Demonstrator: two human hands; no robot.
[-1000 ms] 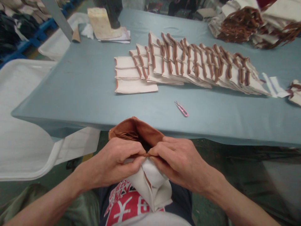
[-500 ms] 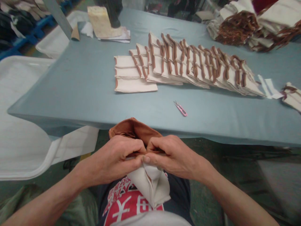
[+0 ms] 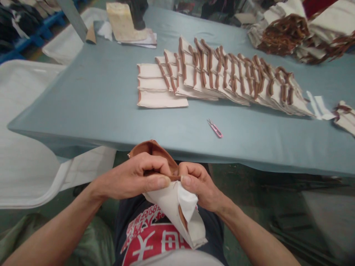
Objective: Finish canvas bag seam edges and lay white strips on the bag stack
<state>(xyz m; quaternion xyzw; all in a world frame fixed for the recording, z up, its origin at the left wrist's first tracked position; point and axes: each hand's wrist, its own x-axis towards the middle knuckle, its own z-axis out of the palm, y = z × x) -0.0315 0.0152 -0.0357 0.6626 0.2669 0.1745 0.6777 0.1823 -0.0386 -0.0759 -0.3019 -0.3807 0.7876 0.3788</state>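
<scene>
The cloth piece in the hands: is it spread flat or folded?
Not spread flat: the cloth piece hangs bent and creased, its brown edge pinched by the left hand and right hand.

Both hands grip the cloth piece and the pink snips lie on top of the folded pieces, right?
No: the pink snips lie on the table in front of the folded pieces, as the head view shows. The left hand and right hand do grip the cloth piece.

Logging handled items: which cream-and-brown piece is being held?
The piece pinched by the left hand and right hand, in front of the shirt; those in the overlapping row lie on the table.
</scene>
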